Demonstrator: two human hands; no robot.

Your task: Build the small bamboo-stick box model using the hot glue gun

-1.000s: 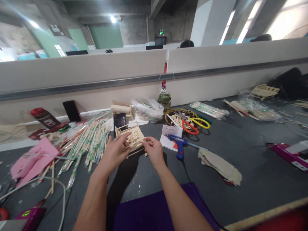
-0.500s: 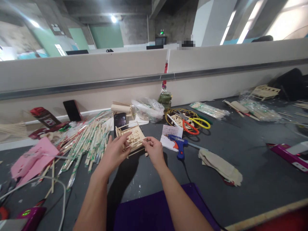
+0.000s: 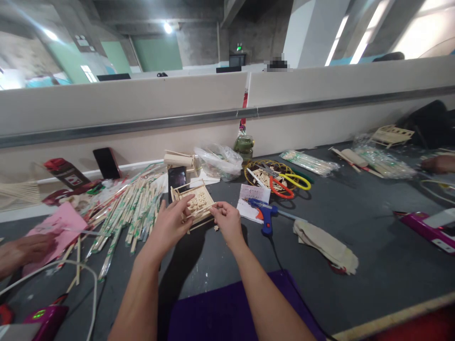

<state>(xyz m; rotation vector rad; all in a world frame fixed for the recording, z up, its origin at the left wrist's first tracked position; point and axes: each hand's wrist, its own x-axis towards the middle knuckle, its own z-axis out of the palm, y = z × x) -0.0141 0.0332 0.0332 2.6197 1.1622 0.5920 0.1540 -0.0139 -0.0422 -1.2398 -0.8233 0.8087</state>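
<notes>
A small model built of thin wooden sticks (image 3: 195, 201) stands on the dark grey table (image 3: 355, 213) in front of me. My left hand (image 3: 172, 222) grips its near left side. My right hand (image 3: 226, 219) pinches one thin stick (image 3: 201, 211) that lies across the model's front edge. Both hands are close together, almost touching.
A heap of wrapped chopsticks (image 3: 130, 208) lies to the left, a blue glue gun (image 3: 263, 214) and scissors (image 3: 287, 183) on a wire basket to the right. Beige gloves (image 3: 325, 244) lie further right. Another person's hand (image 3: 21, 252) is at the far left, another person's hand (image 3: 439, 164) at the far right.
My hands and the model have stayed put. Another person's hand has come into view at the far left and one at the far right.
</notes>
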